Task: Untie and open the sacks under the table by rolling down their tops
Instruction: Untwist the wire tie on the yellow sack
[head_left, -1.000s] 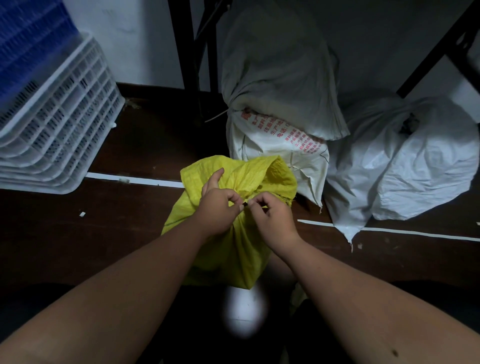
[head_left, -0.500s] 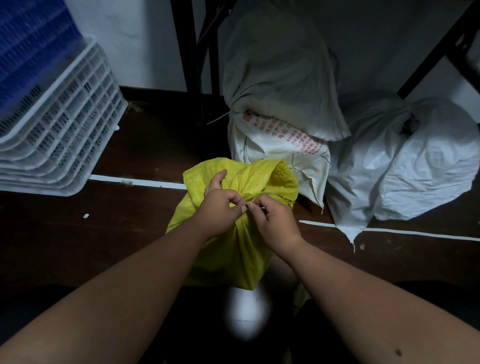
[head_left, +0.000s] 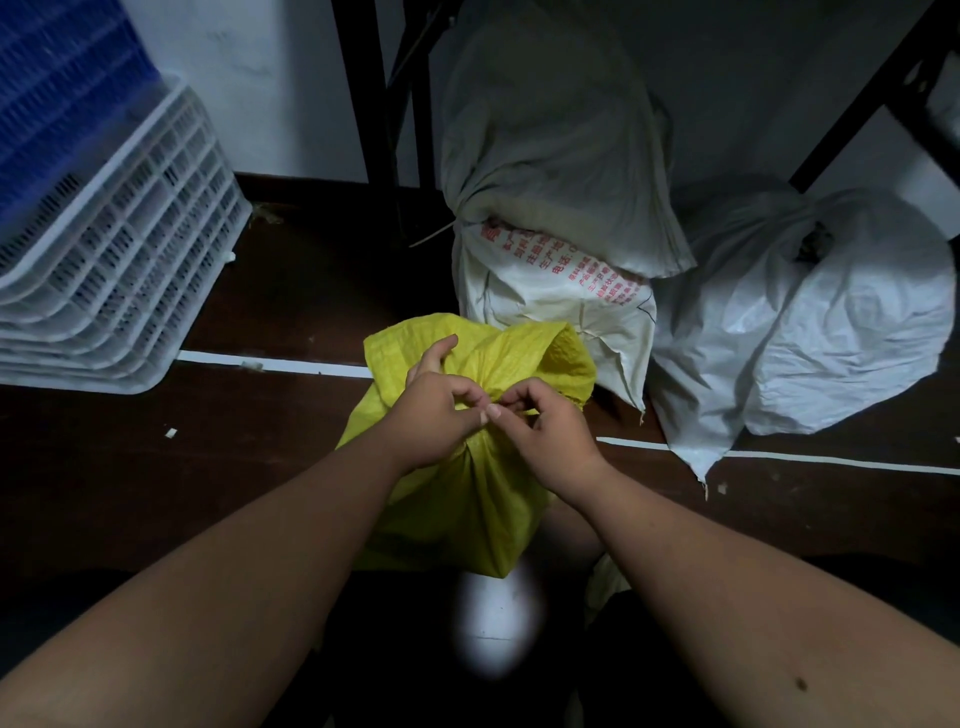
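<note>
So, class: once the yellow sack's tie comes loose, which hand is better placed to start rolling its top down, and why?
Probably the left hand: its index finger already lies on the yellow sack above the neck. The right hand only pinches at the knot.

The tie at the neck of the yellow sack (head_left: 462, 499) is lying hidden behind the curled fingertips of the left hand (head_left: 441, 415) and right hand (head_left: 550, 431), so what they are pinching cannot be told. A bright blur is covering the sack's near bottom corner. The white crates (head_left: 119, 275) at far left are running off the frame's edge, and the red print on the white sack (head_left: 561, 291) is showing too small to read.
</note>
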